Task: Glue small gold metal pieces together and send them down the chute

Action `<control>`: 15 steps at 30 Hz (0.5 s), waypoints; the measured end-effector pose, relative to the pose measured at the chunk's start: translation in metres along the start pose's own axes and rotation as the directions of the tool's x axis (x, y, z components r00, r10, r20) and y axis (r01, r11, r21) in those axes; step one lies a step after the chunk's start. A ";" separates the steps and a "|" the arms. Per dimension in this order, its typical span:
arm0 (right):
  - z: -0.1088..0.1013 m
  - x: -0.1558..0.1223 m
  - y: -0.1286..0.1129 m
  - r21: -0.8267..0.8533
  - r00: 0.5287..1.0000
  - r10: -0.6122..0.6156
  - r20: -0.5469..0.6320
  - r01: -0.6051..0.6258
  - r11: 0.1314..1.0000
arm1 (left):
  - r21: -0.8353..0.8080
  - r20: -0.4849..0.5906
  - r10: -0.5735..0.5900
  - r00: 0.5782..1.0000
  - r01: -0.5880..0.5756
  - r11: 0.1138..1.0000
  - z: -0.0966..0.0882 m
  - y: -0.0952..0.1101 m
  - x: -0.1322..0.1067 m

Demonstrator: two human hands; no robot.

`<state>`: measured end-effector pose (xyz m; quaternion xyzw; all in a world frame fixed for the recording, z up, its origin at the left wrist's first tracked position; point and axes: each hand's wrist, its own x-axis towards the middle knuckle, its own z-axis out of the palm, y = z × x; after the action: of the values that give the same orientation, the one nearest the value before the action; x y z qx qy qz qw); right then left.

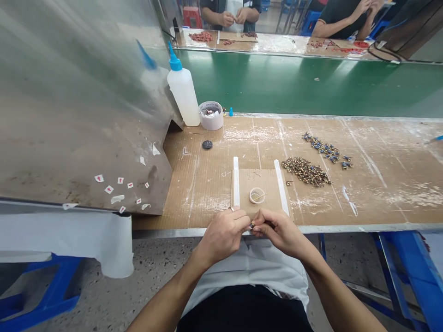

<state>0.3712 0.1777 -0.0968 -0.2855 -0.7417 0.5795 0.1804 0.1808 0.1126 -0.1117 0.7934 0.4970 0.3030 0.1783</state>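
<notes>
My left hand (225, 234) and my right hand (278, 232) meet at the table's front edge, fingertips pinched together. Between them is a small dark blue-and-gold part (252, 225), mostly covered by the fingers; its exact kind is too small to make out. Just beyond the fingers, a small clear round cup (257, 201) with a thin stick in it sits on a cardboard pad (245, 184) edged by white tape strips. To the right lies a heap of small brown-and-gold parts (306, 171). Behind that heap, similar pieces with blue tops (327, 150) are scattered in a band.
A squeeze bottle with blue cap (183, 94) and a tape roll holding scraps (212, 121) stand at back left, near a black disc (207, 145). A metal panel (131, 115) borders the left. Beyond the green belt (277, 83), two people sit working.
</notes>
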 end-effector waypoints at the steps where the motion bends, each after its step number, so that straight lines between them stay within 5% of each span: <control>1: 0.000 0.000 0.000 0.001 1.000 0.001 0.001 -0.001 1.000 | -0.005 0.002 -0.004 1.000 0.004 1.000 0.000 0.000 0.000; 15: 0.006 0.007 0.004 0.191 0.999 -0.030 -0.028 0.035 0.981 | -0.118 0.031 -0.096 0.995 0.099 0.988 -0.004 -0.001 -0.003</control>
<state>0.3628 0.1779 -0.1030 -0.2619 -0.6847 0.6415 0.2260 0.1763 0.1101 -0.1107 0.7599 0.5137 0.3130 0.2464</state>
